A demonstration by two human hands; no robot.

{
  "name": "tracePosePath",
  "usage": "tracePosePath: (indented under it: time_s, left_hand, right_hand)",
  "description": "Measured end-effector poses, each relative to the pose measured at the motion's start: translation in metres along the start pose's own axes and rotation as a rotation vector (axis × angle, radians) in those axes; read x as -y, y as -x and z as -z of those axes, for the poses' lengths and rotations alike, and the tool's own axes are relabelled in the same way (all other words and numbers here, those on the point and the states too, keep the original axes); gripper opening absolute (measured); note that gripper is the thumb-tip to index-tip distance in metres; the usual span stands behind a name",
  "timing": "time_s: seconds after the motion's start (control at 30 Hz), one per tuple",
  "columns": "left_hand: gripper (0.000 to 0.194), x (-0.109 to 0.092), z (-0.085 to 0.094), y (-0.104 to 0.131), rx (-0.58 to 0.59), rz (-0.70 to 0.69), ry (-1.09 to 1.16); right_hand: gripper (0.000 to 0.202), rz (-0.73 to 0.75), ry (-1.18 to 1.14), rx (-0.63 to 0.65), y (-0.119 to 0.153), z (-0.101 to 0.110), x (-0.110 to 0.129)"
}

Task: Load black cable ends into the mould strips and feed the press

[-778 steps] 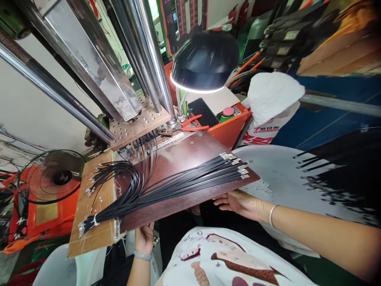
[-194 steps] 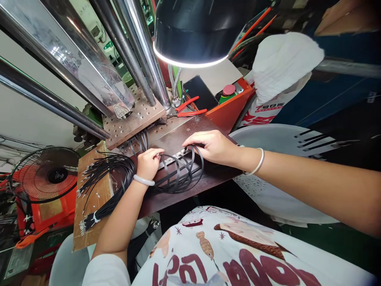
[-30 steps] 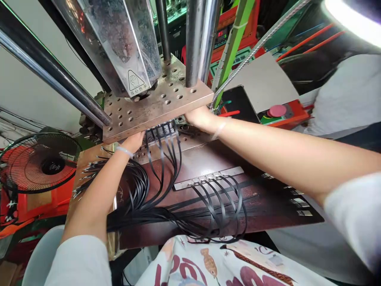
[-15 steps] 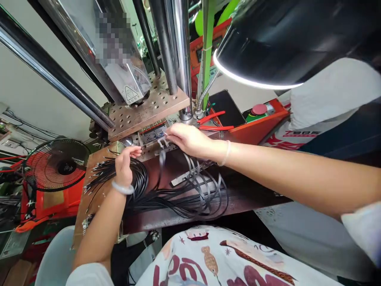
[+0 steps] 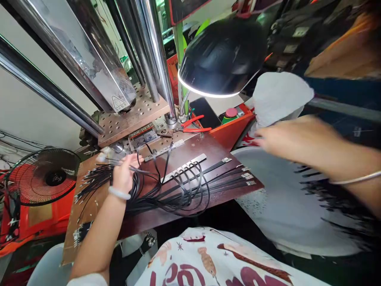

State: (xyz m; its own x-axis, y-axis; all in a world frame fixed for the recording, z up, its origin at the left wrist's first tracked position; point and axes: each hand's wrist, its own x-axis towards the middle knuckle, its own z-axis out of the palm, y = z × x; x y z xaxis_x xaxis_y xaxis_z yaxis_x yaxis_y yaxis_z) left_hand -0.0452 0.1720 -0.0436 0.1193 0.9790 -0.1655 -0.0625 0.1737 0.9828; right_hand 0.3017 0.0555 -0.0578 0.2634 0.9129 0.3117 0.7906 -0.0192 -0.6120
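Note:
My left hand is at the left of the bench, its fingers closed around black cables. A blurred whitish piece shows just beyond it. More cables loop rightward over the dark tabletop, with silver connectors at their ends. Several loops meet a slotted metal strip. A second metal strip lies nearer the press, with cables at it. My right hand is far off to the right, above a white covered surface; motion smears its fingers, so its grip is unclear.
A press with a perforated plate and steel columns stands behind the bench. Red-handled pliers lie by its base. A lamp hangs over a red control box. A fan stands left; dark cables lie on the right.
My right hand has left the press base and swung right, over the white surface. The view has turned right. My left hand, open before, has its fingers closed among the cables.

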Motion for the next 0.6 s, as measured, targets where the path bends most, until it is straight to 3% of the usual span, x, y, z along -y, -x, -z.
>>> tracePosePath:
  time_s: [0.03, 0.07, 0.13, 0.17, 0.23, 0.27, 0.4, 0.5, 0.6]
  left_hand:
    - [0.033, 0.002, -0.007, -0.010, 0.096, 0.176, -0.028]
    - [0.042, 0.003, -0.015, -0.019, 0.212, 0.340, -0.033]
    - [0.060, 0.004, -0.034, -0.034, 0.389, 0.543, 0.035]
    - [0.065, 0.004, -0.042, -0.039, 0.428, 0.574, 0.093]
    - [0.067, 0.003, -0.051, -0.044, 0.424, 0.516, 0.222]
    - [0.067, 0.002, -0.054, -0.044, 0.401, 0.467, 0.273]
    - [0.068, 0.000, -0.053, -0.032, 0.294, 0.264, 0.325]
    - [0.070, -0.011, -0.024, -0.018, 0.207, 0.083, 0.301]
    - [0.070, -0.037, 0.047, -0.005, -0.076, -0.052, 0.047]
  right_hand:
    - [0.015, 0.014, 0.060, 0.052, -0.008, -0.015, 0.002]
    - [0.015, 0.061, 0.097, 0.130, -0.018, -0.032, 0.009]
    - [0.050, 0.207, 0.110, 0.304, -0.042, -0.067, 0.036]
    - [0.055, 0.275, 0.090, 0.391, -0.055, -0.083, 0.050]
    - [0.034, 0.342, 0.052, 0.469, -0.077, -0.107, 0.074]
    - [0.023, 0.357, 0.030, 0.445, -0.085, -0.115, 0.082]
    - [0.028, 0.436, -0.056, 0.194, -0.096, -0.128, 0.091]
    - [0.036, 0.407, -0.012, 0.226, -0.087, -0.123, 0.080]
    - [0.031, 0.272, 0.042, 0.250, -0.073, -0.109, 0.053]
